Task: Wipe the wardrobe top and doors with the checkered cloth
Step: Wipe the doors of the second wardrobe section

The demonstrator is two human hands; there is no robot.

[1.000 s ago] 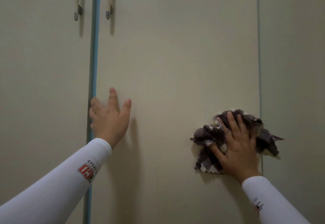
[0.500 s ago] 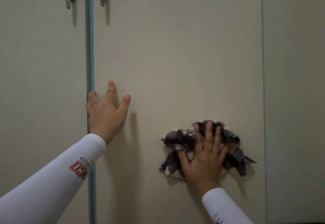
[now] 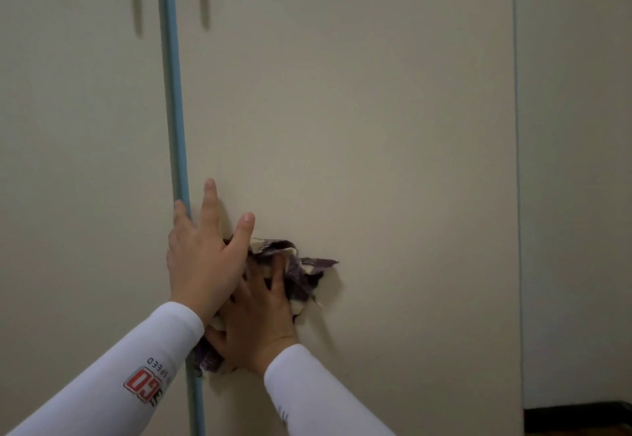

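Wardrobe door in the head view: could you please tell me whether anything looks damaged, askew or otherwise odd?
Nothing stands out. The door is unmarked, and the blue strip beside it runs straight. The checkered cloth is bunched, pressed to the door under the right hand, with the left hand flat beside it.
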